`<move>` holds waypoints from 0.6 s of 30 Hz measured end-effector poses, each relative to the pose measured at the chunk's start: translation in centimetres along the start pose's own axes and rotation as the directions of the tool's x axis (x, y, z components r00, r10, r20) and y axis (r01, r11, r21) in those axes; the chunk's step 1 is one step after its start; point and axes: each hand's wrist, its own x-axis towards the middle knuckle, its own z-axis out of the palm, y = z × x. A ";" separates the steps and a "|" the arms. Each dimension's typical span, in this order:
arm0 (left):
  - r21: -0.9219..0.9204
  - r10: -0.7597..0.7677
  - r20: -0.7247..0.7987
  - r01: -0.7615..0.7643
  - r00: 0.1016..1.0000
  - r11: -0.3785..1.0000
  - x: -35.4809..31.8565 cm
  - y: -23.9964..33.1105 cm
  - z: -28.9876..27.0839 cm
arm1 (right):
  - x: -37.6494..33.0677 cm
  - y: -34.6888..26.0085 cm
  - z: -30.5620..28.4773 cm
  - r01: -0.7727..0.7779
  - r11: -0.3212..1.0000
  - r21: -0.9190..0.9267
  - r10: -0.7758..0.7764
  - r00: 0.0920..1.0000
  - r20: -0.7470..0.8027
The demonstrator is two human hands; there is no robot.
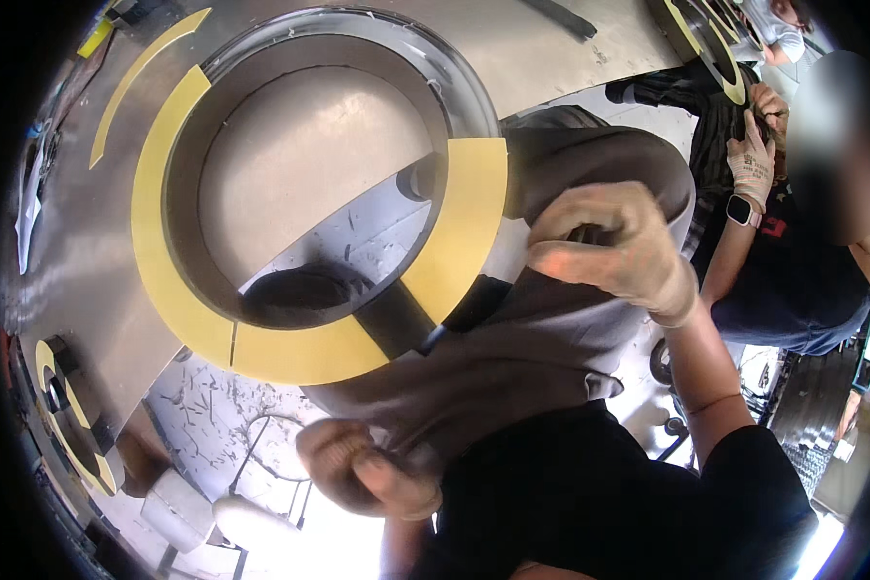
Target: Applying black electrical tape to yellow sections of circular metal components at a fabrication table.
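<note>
A large dark ring [435,77] lies in front of me, partly over the metal table's edge. Yellow curved strips [155,203] cover much of its rim; its upper right stretch is bare and shiny. Between the lower strip and the right-hand strip [469,222] a black section [396,321] shows. My right hand [614,246], in a light glove, is raised just right of the ring, thumb and fingers curled together. Below the ring, apart from it, my gloved left hand [369,471] is curled closed, slightly blurred. What either hand holds, if anything, is hidden.
The metal table [97,261] carries a loose yellow strip [140,82] at upper left. A smaller ring with yellow pieces [72,416] sits at lower left. At right, a co-worker's gloved hands [756,145] work near another yellow-edged ring [710,48]. Scraps litter the floor [198,396].
</note>
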 end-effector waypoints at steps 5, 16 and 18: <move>0.589 0.609 0.340 -0.667 0.717 0.456 8.6 1.6 4.6 | 7.4 -3.4 -0.2 0.637 0.325 -0.699 -0.686 0.667 0.289; 0.609 0.635 0.307 -0.659 0.709 0.442 12.5 0.3 5.5 | 11.3 -3.4 -1.0 0.790 0.395 -0.469 -0.765 0.565 0.308; 0.600 0.689 0.247 -0.666 0.682 0.444 13.0 0.1 5.5 | 11.1 -2.8 -3.5 0.552 0.548 -0.629 -0.688 0.725 0.038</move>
